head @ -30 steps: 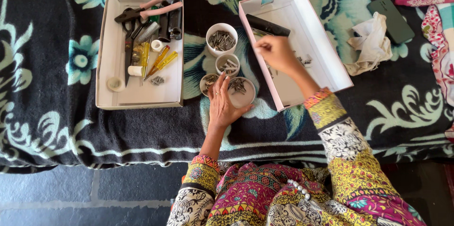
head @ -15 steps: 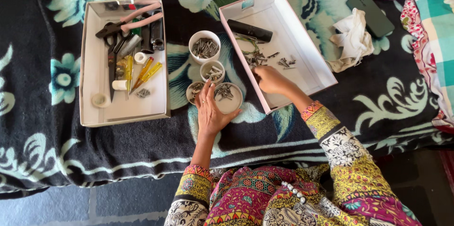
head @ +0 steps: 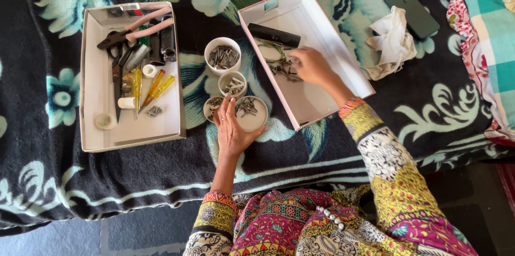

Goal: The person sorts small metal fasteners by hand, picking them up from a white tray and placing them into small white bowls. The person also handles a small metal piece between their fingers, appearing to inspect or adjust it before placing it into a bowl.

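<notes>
My left hand rests flat on the dark flowered blanket, fingers spread against the rim of a low white cup holding metal screws. Around it stand a small cup, another low cup and a taller white cup, all with metal fasteners. My right hand reaches into the tilted white box, its fingers down on a pile of small metal parts beside a black bar. Whether the fingers pinch a part I cannot tell.
A white box on the left holds pliers with pink handles, yellow screwdrivers, a tape roll and small bits. A crumpled white cloth and a dark green phone lie at the upper right, next to patterned fabric.
My right hand has moved from the near end of the tilted box up to the pile of metal parts. My left hand has stayed by the low cup.
</notes>
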